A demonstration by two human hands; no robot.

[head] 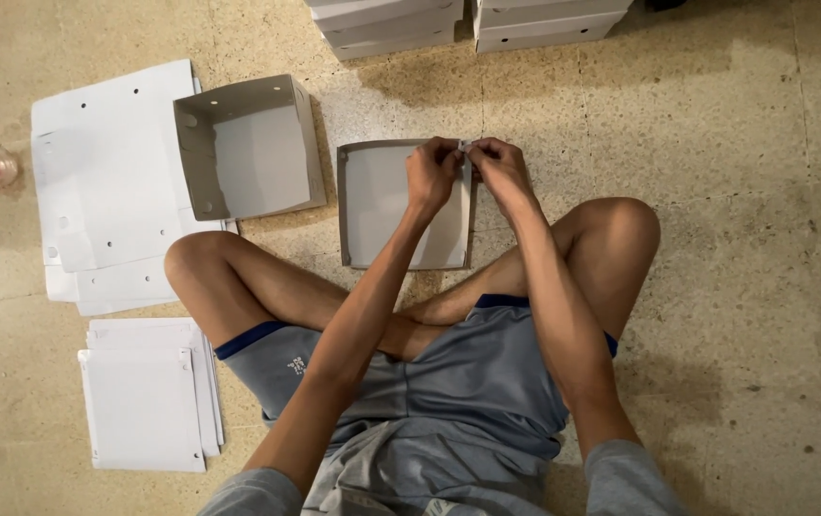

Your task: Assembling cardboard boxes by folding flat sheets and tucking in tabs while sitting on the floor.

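- Fingers of the left hand (432, 172) and right hand (498, 167) pinch together on the far right corner of the shallow box (401, 205), which rests on the floor (716, 191) before the crossed legs.
- A loose pinch could let that corner spring open.
- Pulling hard could tear the thin card.
- The finished box (248, 148) lies well clear.

Single head-worn view, looking steeply down, near the lap, crossed legs, speckled floor (735, 191) ahead
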